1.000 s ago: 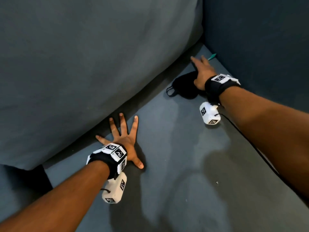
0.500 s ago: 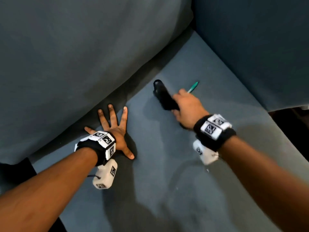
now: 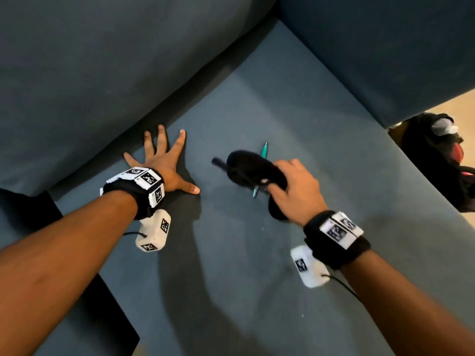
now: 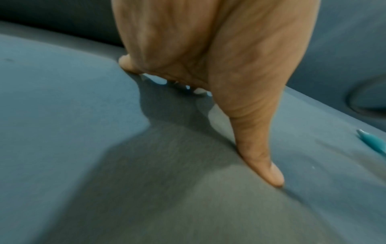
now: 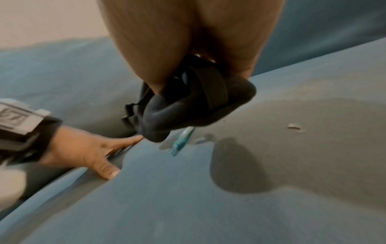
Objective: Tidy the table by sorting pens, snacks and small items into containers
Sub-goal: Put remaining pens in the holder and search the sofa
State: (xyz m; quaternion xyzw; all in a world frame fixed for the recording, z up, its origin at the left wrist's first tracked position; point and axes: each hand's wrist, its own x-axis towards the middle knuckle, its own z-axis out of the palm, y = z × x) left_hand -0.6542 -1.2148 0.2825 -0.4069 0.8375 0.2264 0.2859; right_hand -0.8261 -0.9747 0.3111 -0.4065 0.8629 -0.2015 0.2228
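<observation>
Black crumpled fabric face mask and teal plastic pen sit together in our right hand, held above the blue-grey sofa seat cushion, clear of it. Head view shows our fingers curled over the mask, pen tip poking out beyond it and pen tail below the thumb. Right wrist view adds what head view hides: mask straps dangling under the bundle, pen slanting down beneath the mask, their shadow on the cushion. Left wrist view catches only the pen tip at its right edge, blurred. Our left hand lies flat on the seat near the back cushion, fingers spread and straight, thumb out to the side; left wrist view shows the thumb pressing into the fabric. Right forearm reaches in from lower right, wrist bent slightly. Dark bag sits past the sofa arm, contents unclear.
</observation>
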